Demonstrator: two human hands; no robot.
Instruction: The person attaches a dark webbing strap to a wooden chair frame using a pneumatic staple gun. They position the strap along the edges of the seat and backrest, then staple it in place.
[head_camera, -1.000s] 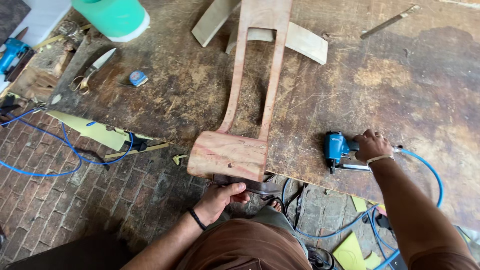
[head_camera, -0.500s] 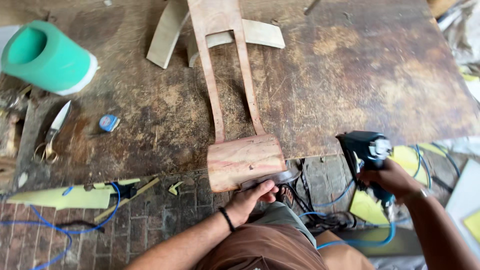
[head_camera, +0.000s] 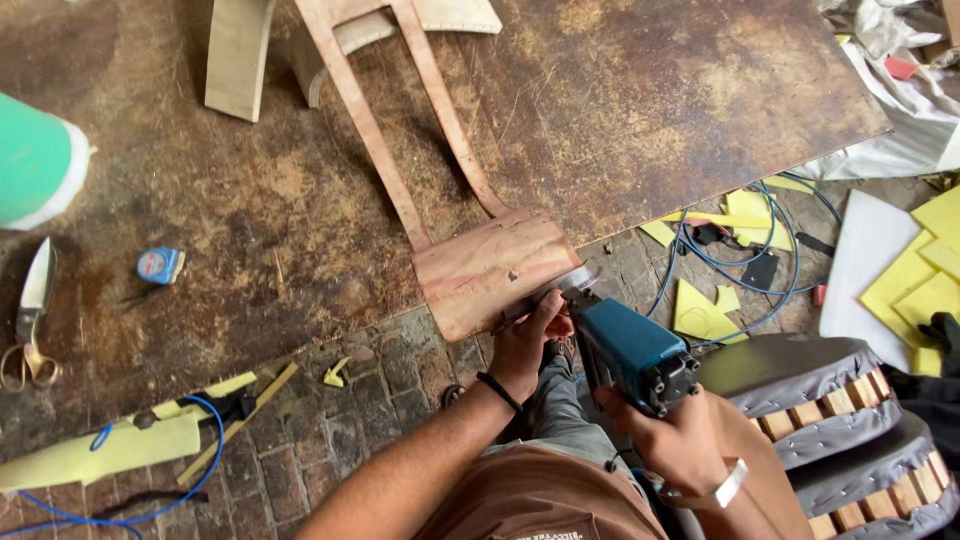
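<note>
A wooden chair-back frame (head_camera: 470, 250) lies on the worn brown tabletop (head_camera: 620, 110), its wide flat end overhanging the near edge. My left hand (head_camera: 527, 345) grips the lower edge of that wide end. My right hand (head_camera: 672, 432) holds a blue pneumatic staple gun (head_camera: 625, 350), whose metal nose touches the edge of the wooden end next to my left fingers.
A green and white roll (head_camera: 35, 160), scissors (head_camera: 30, 310) and a small blue tape measure (head_camera: 160, 265) sit on the table's left. Yellow foam scraps (head_camera: 710, 310) and blue hose (head_camera: 760, 250) lie on the brick floor. Upholstered seat cushions (head_camera: 820, 400) are stacked at right.
My right hand has brought the staple gun from the right side in to the frame's wide end. The view has shifted right. My left hand stays on the wood.
</note>
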